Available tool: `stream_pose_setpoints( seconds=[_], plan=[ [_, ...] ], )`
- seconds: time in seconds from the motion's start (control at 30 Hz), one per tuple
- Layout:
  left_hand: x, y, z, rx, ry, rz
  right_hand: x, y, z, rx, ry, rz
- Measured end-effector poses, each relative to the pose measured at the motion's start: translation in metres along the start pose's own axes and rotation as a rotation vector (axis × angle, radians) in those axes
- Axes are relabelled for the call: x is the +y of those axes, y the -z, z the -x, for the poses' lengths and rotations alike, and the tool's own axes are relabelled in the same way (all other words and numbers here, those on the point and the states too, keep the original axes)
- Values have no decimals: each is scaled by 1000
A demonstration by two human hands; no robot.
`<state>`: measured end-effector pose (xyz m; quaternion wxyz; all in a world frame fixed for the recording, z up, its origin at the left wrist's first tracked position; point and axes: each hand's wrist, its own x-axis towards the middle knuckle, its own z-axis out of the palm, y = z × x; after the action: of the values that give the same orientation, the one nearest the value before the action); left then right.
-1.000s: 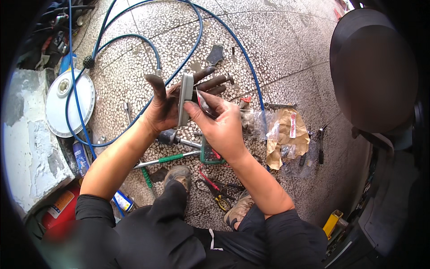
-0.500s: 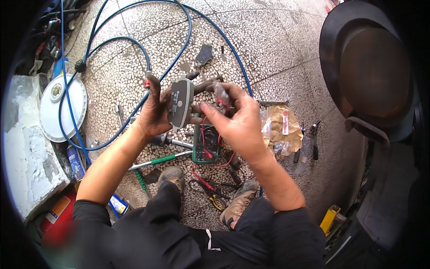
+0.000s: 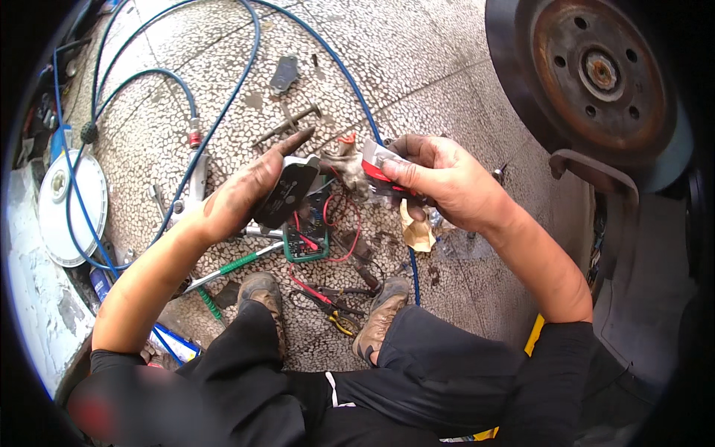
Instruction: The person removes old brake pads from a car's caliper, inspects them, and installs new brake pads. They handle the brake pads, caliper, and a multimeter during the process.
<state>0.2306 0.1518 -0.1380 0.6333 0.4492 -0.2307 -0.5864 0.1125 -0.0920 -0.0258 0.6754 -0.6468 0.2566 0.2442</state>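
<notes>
A dark brake pad [image 3: 289, 195] with a pale metal edge lies tilted in my left hand [image 3: 242, 186]. The fingers behind the pad are mostly hidden, and the thumb side stretches up past its top. To the right, my right hand [image 3: 458, 179] pinches a small red, white and silver packet [image 3: 375, 165] between thumb and fingers. A gap separates packet and pad. Between them shows a blurred greyish thing [image 3: 344, 173] whose kind I cannot make out. Below the pad, a green multimeter [image 3: 298, 247] with red leads sits on the floor.
A rusty brake disc [image 3: 588, 82] stands at the upper right. Blue hose [image 3: 350, 78] loops over the speckled floor. Another pad-like plate [image 3: 284, 73] lies farther off. Green-handled tools [image 3: 234, 266], pliers [image 3: 341, 323], brown paper [image 3: 418, 232] and a white lid [image 3: 73, 212] lie around.
The view has swung right, bringing the disc's face into sight. My right hand has moved away from the pad, and its packet now shows red and white. The pad stays in my left hand.
</notes>
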Motion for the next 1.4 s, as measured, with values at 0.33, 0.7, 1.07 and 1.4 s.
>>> stream_pose_setpoints(
  seconds=[0.33,0.7,1.07,1.4],
  plan=[
    [7,-29,-1,91,-50,-294,26,7,3,-23,71,-153],
    [12,-29,2,130,-11,-291,19,3,4,-159,71,-64],
    [4,-25,2,147,-47,-336,17,-1,7,-24,15,-100],
    [14,-29,3,113,-3,-339,19,-8,3,-73,210,58]
  ],
)
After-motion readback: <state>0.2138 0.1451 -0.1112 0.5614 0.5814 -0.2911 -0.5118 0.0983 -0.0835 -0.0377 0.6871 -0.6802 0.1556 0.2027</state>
